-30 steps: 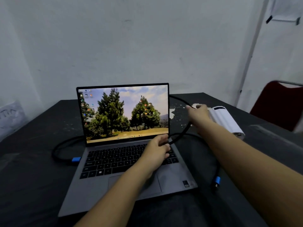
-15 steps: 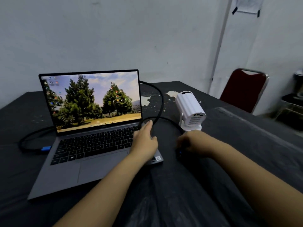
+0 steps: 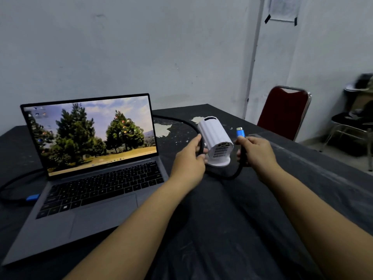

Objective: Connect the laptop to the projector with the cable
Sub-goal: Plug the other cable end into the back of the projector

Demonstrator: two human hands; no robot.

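Both forearms reached out over the black table (image 3: pixel 222 229). Left hand (image 3: pixel 188 158) gripped the black cable (image 3: pixel 226 175) just left of the white projector (image 3: pixel 217 141); right hand (image 3: pixel 255 151) clenched the cable near its blue plug (image 3: pixel 240 132), tip up, unplugged, beside projector's rear. Open laptop (image 3: pixel 94 178) sat to the left w/ another blue plug (image 3: pixel 32 197) at its side. Red chair (image 3: pixel 282 114) stood beyond.

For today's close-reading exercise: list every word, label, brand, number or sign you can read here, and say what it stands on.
No text is readable.
Laptop desktop icons and keyboard keys: too small and blurred.
Paper taped to the wall: faint marks, unreadable.
Projector: no label visible.
Blue plug in the right hand: no marking visible.
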